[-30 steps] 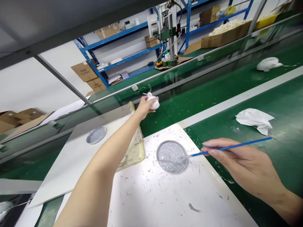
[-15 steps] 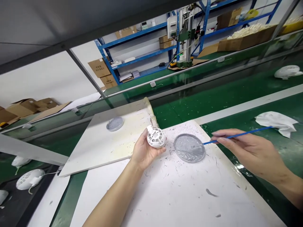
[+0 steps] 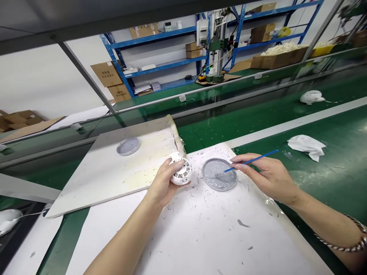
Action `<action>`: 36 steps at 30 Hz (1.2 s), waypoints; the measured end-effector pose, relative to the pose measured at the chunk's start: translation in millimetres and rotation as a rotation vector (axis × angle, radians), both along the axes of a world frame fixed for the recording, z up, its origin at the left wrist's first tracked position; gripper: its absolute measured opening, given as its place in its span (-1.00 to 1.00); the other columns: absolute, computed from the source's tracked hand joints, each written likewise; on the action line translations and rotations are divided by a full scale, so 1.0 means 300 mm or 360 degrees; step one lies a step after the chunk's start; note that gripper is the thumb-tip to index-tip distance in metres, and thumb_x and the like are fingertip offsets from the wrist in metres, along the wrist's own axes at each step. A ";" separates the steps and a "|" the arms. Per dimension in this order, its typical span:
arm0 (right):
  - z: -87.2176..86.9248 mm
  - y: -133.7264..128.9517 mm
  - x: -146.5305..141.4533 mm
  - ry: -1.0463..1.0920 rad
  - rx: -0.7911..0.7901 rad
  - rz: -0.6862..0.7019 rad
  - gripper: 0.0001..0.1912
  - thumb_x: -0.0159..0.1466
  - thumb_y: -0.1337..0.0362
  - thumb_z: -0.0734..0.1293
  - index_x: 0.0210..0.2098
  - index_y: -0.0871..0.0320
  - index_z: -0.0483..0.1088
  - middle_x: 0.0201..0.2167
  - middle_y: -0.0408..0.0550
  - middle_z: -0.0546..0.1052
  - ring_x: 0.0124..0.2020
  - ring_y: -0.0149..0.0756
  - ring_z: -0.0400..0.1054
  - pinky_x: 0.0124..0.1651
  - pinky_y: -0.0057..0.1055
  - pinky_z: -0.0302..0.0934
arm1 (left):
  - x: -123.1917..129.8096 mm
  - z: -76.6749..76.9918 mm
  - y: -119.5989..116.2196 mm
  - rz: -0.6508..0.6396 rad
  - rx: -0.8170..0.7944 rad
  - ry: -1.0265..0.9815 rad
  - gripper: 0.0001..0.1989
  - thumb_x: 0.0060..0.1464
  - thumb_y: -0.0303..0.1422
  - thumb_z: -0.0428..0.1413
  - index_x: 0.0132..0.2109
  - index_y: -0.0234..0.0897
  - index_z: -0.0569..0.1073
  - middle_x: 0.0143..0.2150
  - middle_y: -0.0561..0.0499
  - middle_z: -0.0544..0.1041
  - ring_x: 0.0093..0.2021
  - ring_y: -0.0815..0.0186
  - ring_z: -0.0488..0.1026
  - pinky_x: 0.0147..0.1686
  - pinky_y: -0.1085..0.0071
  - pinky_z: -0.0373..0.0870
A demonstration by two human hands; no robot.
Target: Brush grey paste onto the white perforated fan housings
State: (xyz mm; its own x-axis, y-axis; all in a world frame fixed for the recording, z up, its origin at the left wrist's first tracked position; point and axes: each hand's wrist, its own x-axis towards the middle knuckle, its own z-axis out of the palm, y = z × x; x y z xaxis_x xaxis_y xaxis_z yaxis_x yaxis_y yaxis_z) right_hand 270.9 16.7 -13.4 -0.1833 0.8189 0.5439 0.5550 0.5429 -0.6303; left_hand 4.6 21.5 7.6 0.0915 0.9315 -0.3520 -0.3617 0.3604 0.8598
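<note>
My left hand (image 3: pixel 164 182) is closed round a small round white plastic housing (image 3: pixel 183 173) with slotted openings, its thumb lying over the top face. Between the fingertips of my right hand (image 3: pixel 265 173) is a thin blue stick (image 3: pixel 262 156), perhaps a brush. Its lower tip reaches into a shallow round dish (image 3: pixel 205 181) of grey, paste-like material, just right of the housing. Whether the tip has bristles is too small to tell. A second dish (image 3: pixel 128 146) of grey material stands farther back on a white board (image 3: pixel 114 172).
Grey flecks mark the white sheet (image 3: pixel 200 233) under my hands. To the right lie a crumpled white cloth (image 3: pixel 306 147) and a white device (image 3: pixel 312 97) on the green surface. Another white device (image 3: pixel 10 219) sits at far left. Metal posts and blue shelves (image 3: pixel 160 38) stand behind.
My right hand has moved left with the blue stick, whose tip is now farther inside the dish. The left thumb has come over the housing's face. The camera view has shifted.
</note>
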 end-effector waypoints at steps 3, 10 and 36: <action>-0.004 0.000 0.005 -0.0007 -0.0087 -0.0017 -0.83 0.29 0.22 0.31 -0.22 0.06 0.55 -0.25 -0.10 0.63 -0.23 -0.23 0.53 -0.09 -0.34 0.42 | 0.005 0.012 -0.003 0.0021 0.0000 0.0027 -0.59 -0.12 -0.40 0.32 -0.10 -0.26 0.38 -0.23 0.00 0.49 -0.30 0.30 0.48 -0.35 0.29 0.56; -0.015 -0.002 -0.006 0.0088 -0.0270 0.0018 -0.81 0.28 0.17 0.31 -0.23 0.08 0.54 -0.24 -0.06 0.63 -0.19 -0.19 0.52 -0.05 -0.29 0.40 | 0.005 0.010 -0.003 0.0001 0.0006 -0.0003 -0.61 -0.08 -0.40 0.31 -0.10 -0.25 0.37 -0.19 0.01 0.49 -0.28 0.32 0.47 -0.33 0.28 0.56; -0.101 0.121 0.031 0.1811 -0.1403 -0.0213 -0.79 0.15 0.21 0.49 -0.47 0.12 0.40 -0.55 -0.13 0.50 -0.47 -0.39 0.47 -0.46 -0.57 0.42 | 0.003 0.027 -0.017 -0.0061 -0.0014 0.0030 -0.60 -0.06 -0.40 0.30 -0.07 -0.24 0.36 -0.18 -0.03 0.49 -0.28 0.30 0.48 -0.33 0.26 0.57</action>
State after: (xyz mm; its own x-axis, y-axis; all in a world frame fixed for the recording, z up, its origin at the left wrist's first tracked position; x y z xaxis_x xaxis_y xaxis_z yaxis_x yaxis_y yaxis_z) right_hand 280.2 53.1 -43.6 0.1001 0.9345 -0.3415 -0.4515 -0.2632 -0.8526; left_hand 5.6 16.4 15.6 0.1204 0.9242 -0.3624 -0.3310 0.3816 0.8630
